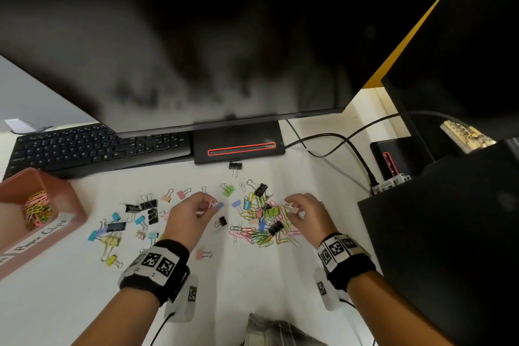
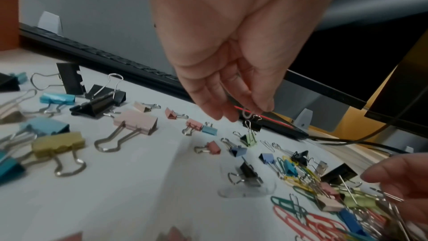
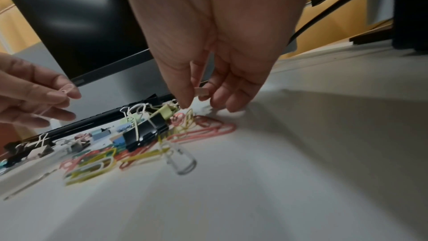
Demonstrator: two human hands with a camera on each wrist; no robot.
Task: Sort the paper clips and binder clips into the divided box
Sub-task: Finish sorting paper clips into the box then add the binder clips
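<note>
— On the white counter (image 1: 252,284), what lay where?
— At its left edge sat the divided box (image 1: 67,205), paper clips (image 1: 38,209) inside; binder clips (image 1: 126,222) lay scattered near the middle.
— And the hands?
— The left hand (image 1: 191,213) pinched a pale paper clip (image 1: 213,203); the right hand (image 1: 306,212) pinched a small pink binder clip (image 3: 202,91).

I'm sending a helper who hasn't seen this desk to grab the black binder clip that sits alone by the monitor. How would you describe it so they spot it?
Start at the monitor stand's black base with the red-outlined slot. Right at its front edge lies one black binder clip, silver handles pointing toward the person. It lies alone, apart from the scattered clips and the mixed pile.
</note>
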